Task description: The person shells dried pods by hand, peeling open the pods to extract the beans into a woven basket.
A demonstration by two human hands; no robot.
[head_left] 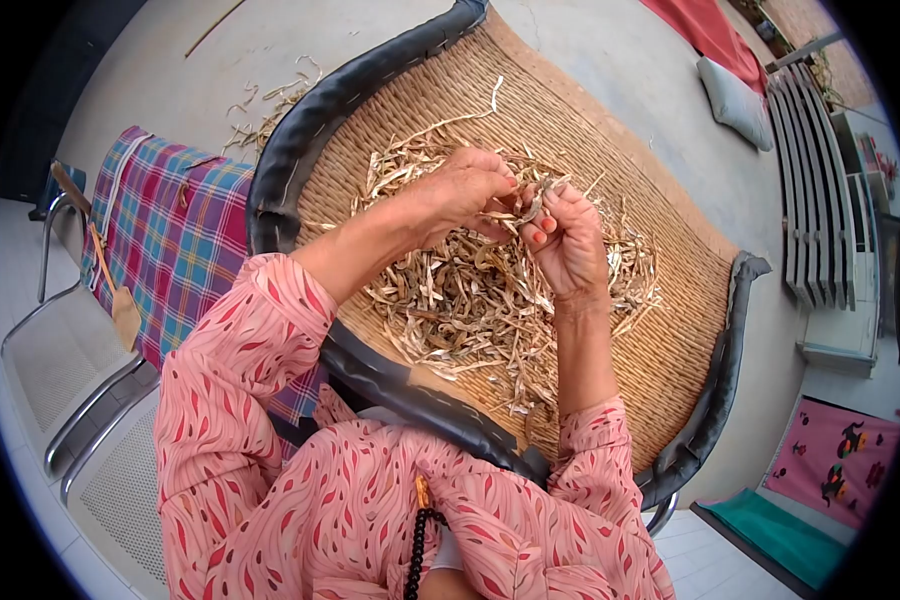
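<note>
Both hands meet above a heap of dry, curled bean-like pods (460, 290) on a woven winnowing tray (660, 230) with a black-wrapped rim. My left hand (467, 195) is closed, its fingertips pinching one end of a dry pod. Opposite it, my right hand (570, 235) is closed too, with thumb and fingers pressed on the same greyish-brown pod (532, 205). The fingertips of the two hands almost touch. Loose husks lie below and around both hands. Whether seeds are inside the pod, I cannot tell.
Metal chairs (65, 345) stand at the left, beside a plaid cloth (185, 220) and a wooden paddle (125, 315). Scattered husks (270, 115) lie on the floor behind the tray. A grey cushion (735, 103), a slatted bench (810, 190) and a pink mat (825, 455) are at the right.
</note>
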